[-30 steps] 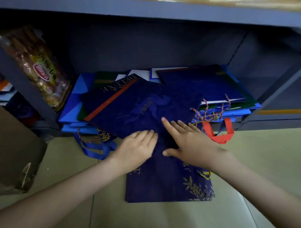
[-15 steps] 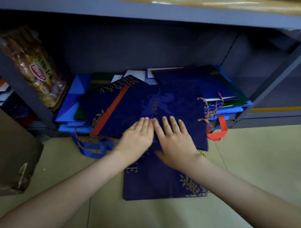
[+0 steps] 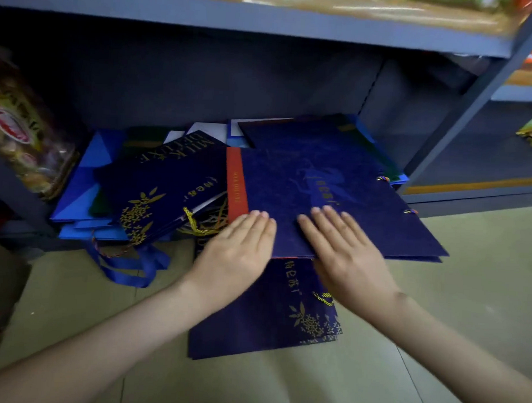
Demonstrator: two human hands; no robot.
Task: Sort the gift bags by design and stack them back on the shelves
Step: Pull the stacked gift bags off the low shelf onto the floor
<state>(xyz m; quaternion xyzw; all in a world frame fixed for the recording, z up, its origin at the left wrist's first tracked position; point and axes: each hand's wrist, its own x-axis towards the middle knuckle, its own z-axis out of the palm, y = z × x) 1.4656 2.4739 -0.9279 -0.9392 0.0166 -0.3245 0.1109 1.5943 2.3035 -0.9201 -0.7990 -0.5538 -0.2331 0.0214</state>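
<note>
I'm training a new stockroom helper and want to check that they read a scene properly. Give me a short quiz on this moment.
1. True or false: the left hand and right hand both lie flat on the red-striped navy bag.
2. Where does the gold-flowered navy bag under the wrists lie? A) on the floor B) on the top shelf C) in a box
3. Fill in: the ribbon handles drooping down at the left are ___ in colour.

Key: 1 true; 2 A; 3 blue.
</note>
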